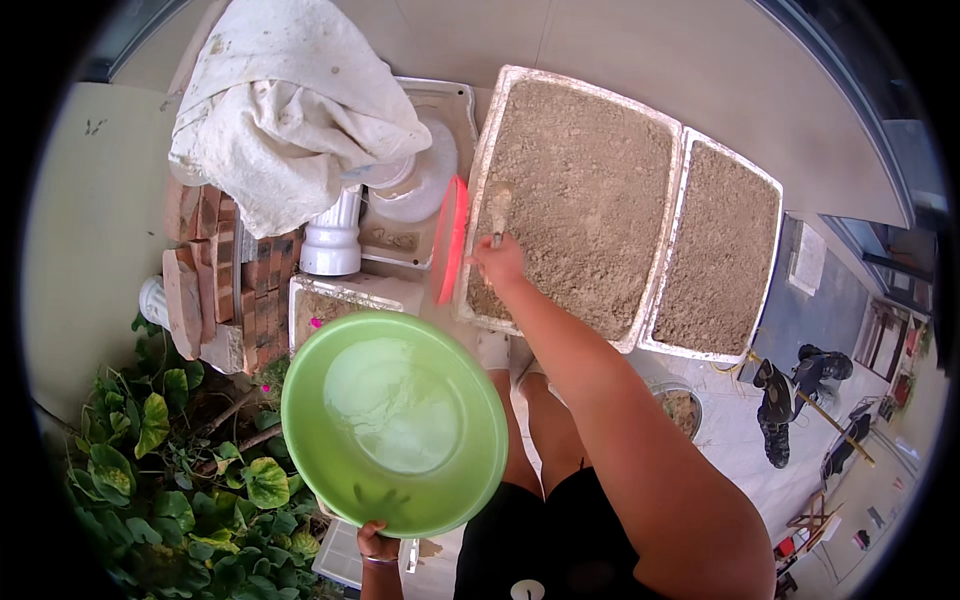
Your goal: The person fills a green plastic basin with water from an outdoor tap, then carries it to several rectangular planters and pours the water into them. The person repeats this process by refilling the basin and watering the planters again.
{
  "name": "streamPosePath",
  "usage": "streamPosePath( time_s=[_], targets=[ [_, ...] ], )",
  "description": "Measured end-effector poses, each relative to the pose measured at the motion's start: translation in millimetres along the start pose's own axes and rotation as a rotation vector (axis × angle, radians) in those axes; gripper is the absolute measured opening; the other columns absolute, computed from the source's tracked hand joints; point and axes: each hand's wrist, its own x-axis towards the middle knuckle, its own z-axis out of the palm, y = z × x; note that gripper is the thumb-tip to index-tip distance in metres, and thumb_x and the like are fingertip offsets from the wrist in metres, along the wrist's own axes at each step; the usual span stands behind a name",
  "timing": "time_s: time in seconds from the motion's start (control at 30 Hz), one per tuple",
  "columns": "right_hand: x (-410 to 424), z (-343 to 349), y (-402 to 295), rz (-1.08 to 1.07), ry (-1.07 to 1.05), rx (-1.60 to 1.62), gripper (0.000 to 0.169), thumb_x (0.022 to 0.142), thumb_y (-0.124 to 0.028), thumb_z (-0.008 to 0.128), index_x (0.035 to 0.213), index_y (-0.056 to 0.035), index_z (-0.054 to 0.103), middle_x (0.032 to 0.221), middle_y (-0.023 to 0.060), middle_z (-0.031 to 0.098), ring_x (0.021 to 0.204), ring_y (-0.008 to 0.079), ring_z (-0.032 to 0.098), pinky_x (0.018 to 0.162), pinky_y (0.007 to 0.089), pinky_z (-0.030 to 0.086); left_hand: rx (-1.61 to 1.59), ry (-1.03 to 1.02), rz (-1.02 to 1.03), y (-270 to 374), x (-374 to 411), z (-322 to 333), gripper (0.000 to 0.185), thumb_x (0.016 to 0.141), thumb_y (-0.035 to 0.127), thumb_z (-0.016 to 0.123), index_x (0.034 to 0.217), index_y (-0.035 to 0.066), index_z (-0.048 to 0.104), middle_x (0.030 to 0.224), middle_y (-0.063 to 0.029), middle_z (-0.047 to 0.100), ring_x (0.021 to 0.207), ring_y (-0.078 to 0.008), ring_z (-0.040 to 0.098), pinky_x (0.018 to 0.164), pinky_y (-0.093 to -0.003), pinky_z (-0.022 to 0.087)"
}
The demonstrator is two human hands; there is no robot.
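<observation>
My left hand (379, 541) grips the near rim of a light green plastic basin (487, 480). Its finger shadows show through the wall, and bright reflections cover the bottom; whether it holds water I cannot tell. My right hand (499, 259) is closed around the handle of a small scoop-like tool (500, 201), whose blurred, tan end lies over the soil. That soil (585, 202) fills a large white foam box (667, 225) near its left wall. A red plastic rim (451, 240), seen nearly edge-on, stands beside the box, just left of my right hand.
A second soil-filled foam box (776, 247) adjoins on the right. White cloth (300, 112) drapes over things at upper left, above stacked bricks (266, 292) and a white fluted column (332, 236). Leafy plants (180, 487) grow at lower left. Shoes (776, 405) hang near a yellow pole (840, 431).
</observation>
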Motion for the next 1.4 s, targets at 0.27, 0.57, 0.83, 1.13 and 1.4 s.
streamPosePath(
  time_s=[0.27,0.57,0.83,1.13,1.4],
  targets=[
    [-109.8,-190.3,2.0,0.118,0.364,0.47,0.019,0.073,0.002,0.059,0.087,-0.0021,0.047,0.071,0.0113,0.06,0.049,0.0136,0.056,0.037,0.0227,0.036,0.276,-0.134,-0.02,7.0,42.3,123.8,0.078,0.054,0.0,0.048,0.129,0.007,0.029,0.117,-0.0154,0.045,0.106,-0.036,0.047,0.091,-0.0515,0.038],
    [-229.5,-306.7,21.6,0.055,0.636,0.548,0.016,0.077,0.0,0.055,0.091,-0.0026,0.049,0.077,0.012,0.06,0.049,0.0125,0.051,0.039,0.0223,0.036,0.627,-0.189,-0.383,-17.5,149.7,270.4,0.05,0.07,0.01,0.046,0.119,0.004,0.04,0.111,-0.0119,0.052,0.099,-0.0265,0.054,0.079,-0.0455,0.046],
    [-251.9,-298.6,-55.2,-0.163,0.599,0.679,0.019,0.078,0.002,0.054,0.096,-0.0039,0.05,0.083,0.0092,0.061,0.05,0.0084,0.051,0.037,0.0174,0.032,0.803,-0.249,-0.57,-48.0,168.8,406.8,0.041,0.073,0.019,0.047,0.111,0.003,0.047,0.097,-0.0127,0.059,0.084,-0.0259,0.061,0.069,-0.0402,0.051],
    [-215.2,-302.4,-115.5,-0.134,0.477,0.646,0.023,0.082,-0.007,0.057,0.103,0.0005,0.051,0.081,0.0075,0.061,0.048,0.0068,0.051,0.037,0.0165,0.034,0.881,-0.314,-0.477,-70.5,161.7,383.8,0.038,0.073,0.015,0.048,0.108,0.001,0.047,0.093,-0.0122,0.06,0.075,-0.0236,0.062,0.059,-0.0342,0.053],
    [-202.7,-289.9,-123.1,-0.06,0.526,0.465,0.015,0.08,-0.006,0.058,0.094,-0.0032,0.055,0.068,0.0032,0.059,0.043,0.0063,0.049,0.034,0.0162,0.034,0.779,-0.288,-0.609,-70.9,158.4,353.1,0.039,0.075,0.021,0.048,0.11,0.004,0.047,0.095,-0.0109,0.06,0.076,-0.0218,0.062,0.06,-0.034,0.052]
  ],
)
